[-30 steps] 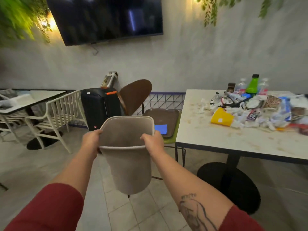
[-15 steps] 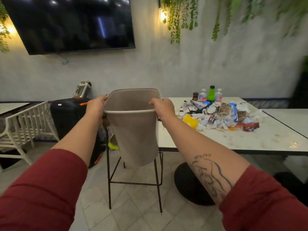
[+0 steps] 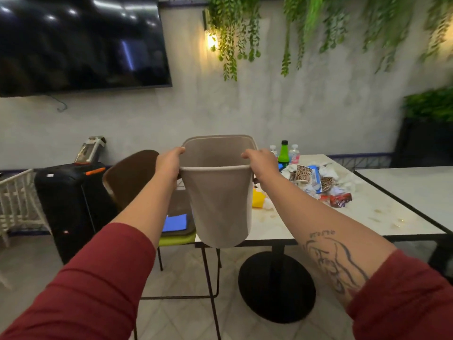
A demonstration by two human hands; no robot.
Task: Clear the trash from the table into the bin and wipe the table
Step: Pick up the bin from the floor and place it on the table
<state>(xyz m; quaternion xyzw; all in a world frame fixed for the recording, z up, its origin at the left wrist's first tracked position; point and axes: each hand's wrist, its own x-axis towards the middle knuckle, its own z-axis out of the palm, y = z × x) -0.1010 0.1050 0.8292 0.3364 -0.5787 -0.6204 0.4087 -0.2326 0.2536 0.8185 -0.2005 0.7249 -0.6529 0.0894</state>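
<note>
Both arms are reaching straight forward in pushed-up red sleeves, the right forearm showing a dark line tattoo. The left hand [image 3: 169, 163] is gripping the left rim of the bin [image 3: 220, 200], fingers curling over the edge, and the right hand [image 3: 262, 162] is clasping the opposite rim in the same way. The bin is hanging in the air between them, upright, in front of the near corner of the table [image 3: 367, 217]. It is a smooth, matte beige plastic tub with rounded corners, tapering toward its base. The table is showing a pale, glossy, stained top with a dark edge on a black round pedestal. The trash [image 3: 316, 179] is lying heaped at its far side: crumpled white paper, shiny wrappers, a leopard-print cup, and a yellow carton [image 3: 257, 198] nearest the bin. A green bottle [image 3: 283, 153] is standing upright behind the heap.
</note>
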